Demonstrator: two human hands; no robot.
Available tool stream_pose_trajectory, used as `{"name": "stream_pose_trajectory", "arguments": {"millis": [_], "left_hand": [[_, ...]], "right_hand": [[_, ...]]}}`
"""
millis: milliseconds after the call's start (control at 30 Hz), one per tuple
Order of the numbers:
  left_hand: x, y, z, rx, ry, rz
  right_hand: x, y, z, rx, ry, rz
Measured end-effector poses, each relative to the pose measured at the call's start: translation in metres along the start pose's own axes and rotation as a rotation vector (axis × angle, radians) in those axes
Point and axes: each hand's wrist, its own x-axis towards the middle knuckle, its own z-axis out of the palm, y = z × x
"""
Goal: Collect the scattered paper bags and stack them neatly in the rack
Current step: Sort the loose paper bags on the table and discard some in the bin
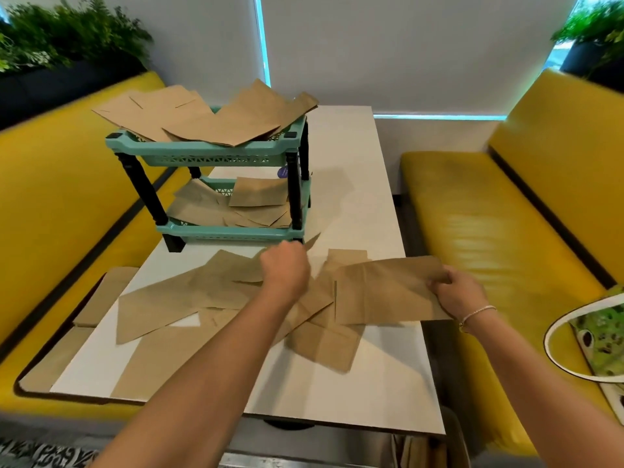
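Both forearms reach over the surface [354, 383]. Right hand [457, 292] pinches one paper bag [385, 292] by its right end, its long axis running left to right. Left hand [287, 266] is curled over the loose bags [189, 298]; whether it grips one cannot be told. Rack [216, 153] holds untidy bags on both shelves; most remain scattered

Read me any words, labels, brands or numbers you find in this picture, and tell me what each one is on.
No text here can be read.
Purple round sticker on the teal rack: it may bear print, too small and blurred to read.
Green patterned bag on the yellow seat: a printed pattern, no legible words.
Brown paper bags: plain, no print visible.
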Motion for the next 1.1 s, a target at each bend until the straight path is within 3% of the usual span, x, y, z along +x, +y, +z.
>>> {"name": "stream_pose_trajectory", "arguments": {"millis": [200,400,600,800,967,1100], "left_hand": [[-0.031,0.099,-0.039,-0.222,0.167,0.214],[-0.059,0.176,-0.031,-0.562,0.270,0.414],[-0.074,0.232,0.006,-0.743,0.112,0.408],[-0.081,0.247,0.049,-0.686,-0.079,0.401],[-0.084,0.246,0.072,-0.630,-0.207,0.340],[-0.080,0.243,0.079,-0.660,-0.284,0.261]], "right_hand": [[0.008,0.038,-0.030,0.028,0.258,0.162],[0.006,0.105,-0.055,0.023,0.386,0.262],[-0.005,0.202,-0.035,-0.169,0.103,0.378],[-0.023,0.268,0.017,-0.335,-0.187,0.465],[-0.032,0.280,0.043,-0.277,-0.378,0.443],[-0.029,0.276,0.046,-0.052,-0.375,0.434]]}}
